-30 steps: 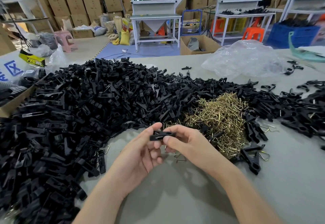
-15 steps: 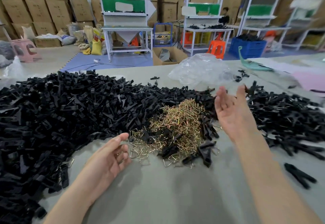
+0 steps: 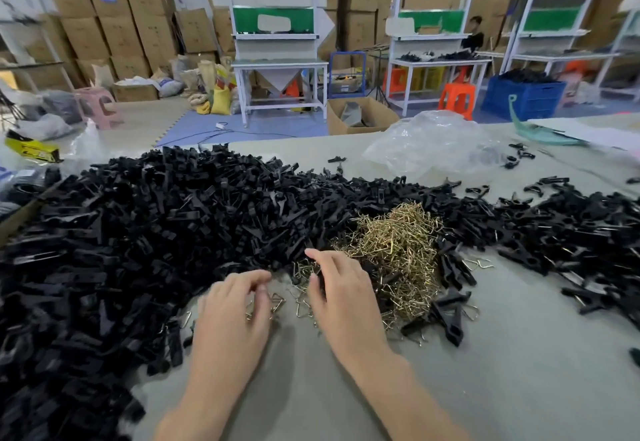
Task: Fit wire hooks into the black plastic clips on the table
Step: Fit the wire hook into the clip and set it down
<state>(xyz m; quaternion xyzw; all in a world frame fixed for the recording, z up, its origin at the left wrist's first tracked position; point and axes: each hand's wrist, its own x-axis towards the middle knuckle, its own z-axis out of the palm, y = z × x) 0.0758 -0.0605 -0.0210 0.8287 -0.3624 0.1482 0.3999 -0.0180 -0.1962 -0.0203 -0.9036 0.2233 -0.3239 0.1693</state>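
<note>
1. Left hand (image 3: 235, 319) and right hand (image 3: 346, 302) sit apart among brass-coloured wire hooks (image 3: 398, 243) on the grey surface (image 3: 346, 388), right spread flat, left's grasp unclear.
2. Tangled hooks may lift clumped; black plastic clips (image 3: 156, 225) heap alongside.

Beyond your bench (image 3: 519, 354), stacked cardboard boxes (image 3: 117, 28) line the wall, and white workstations (image 3: 277, 69) stand on blue floor mats (image 3: 194, 125).
</note>
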